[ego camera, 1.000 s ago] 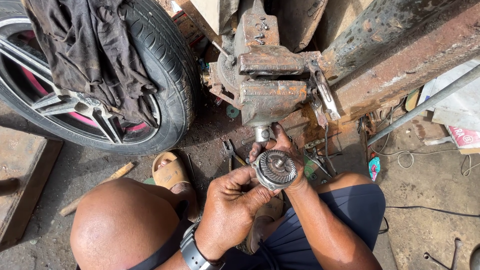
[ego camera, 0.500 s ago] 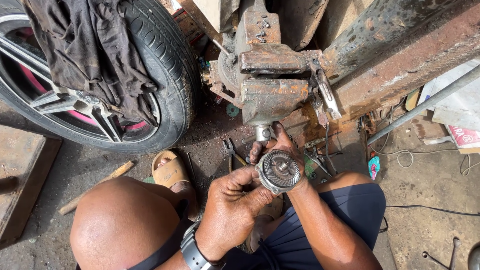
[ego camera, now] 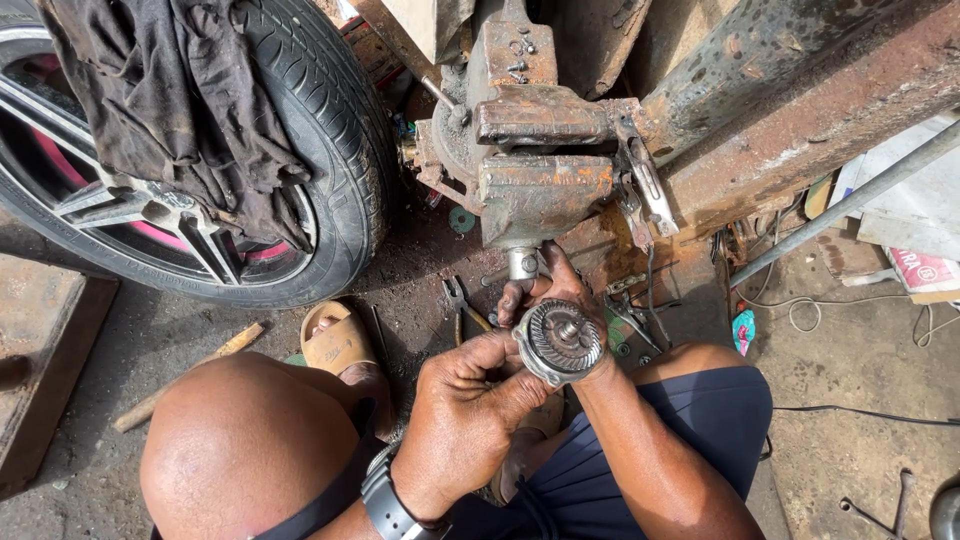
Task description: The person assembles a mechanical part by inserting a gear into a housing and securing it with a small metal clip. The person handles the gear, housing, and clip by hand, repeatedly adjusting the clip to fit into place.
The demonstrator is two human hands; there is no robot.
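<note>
while the scene in the head view looks nearly the same as half a second ago, the round toothed metal gear part [ego camera: 560,342] sits a touch higher and nearer the rusty bench vise [ego camera: 535,165] than a second ago, and both hands have stayed wrapped on it. the left hand [ego camera: 468,412] comes up from below with a dark wristwatch [ego camera: 392,503] at the wrist, its thumb and curled fingers pinching the near rim of the gear part, closed on it. the right hand [ego camera: 548,292] reaches round from behind, forearm running down to the lower right, its grease-blackened fingers cupped under and behind the part, also gripping it. the part is held in the air just below the vise's handle end, face up with a small shaft at its centre, above the person's lap in dark blue shorts [ego camera: 690,420]. to the left lean a car tyre [ego camera: 300,150] on an alloy wheel with a dark rag [ego camera: 170,110] draped over it; a tan sandal [ego camera: 338,340] and pliers [ego camera: 458,300] lie on the dirty floor.
</note>
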